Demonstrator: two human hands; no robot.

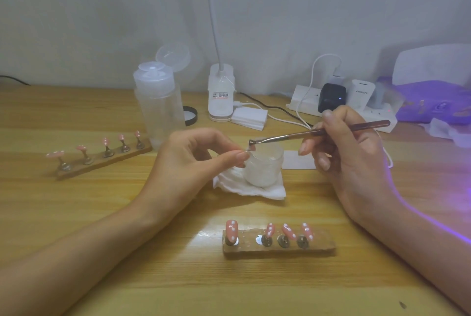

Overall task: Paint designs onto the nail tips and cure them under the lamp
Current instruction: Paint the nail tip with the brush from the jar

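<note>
Spreading across the whole view, the wooden table (76, 213) bore a small frosted jar (263, 167) near its middle, and all else lay around that jar. Far behind the jar to the right stood the white curing lamp (430, 65), with a purple glow beneath it. Behind the jar to the left stood a clear bottle (158, 104) with its flip cap open. The left hand (193, 160) reached in from the jar's left, thumb and forefinger drawn together at the rim; whether they pinched the rim or some small clear thing could not be told. The right hand (351, 157), right of the jar, gripped a brush (318, 133) in curled fingers. In front of the jar lay a wooden holder (277, 248) carrying four pink nail tips (231, 230) with white dots; a second holder (102, 161), well to the jar's left, carried five more. A folded tissue (254, 189) lay under the jar. The brush's tip hung over the jar's left rim, just beside the left fingertips
</note>
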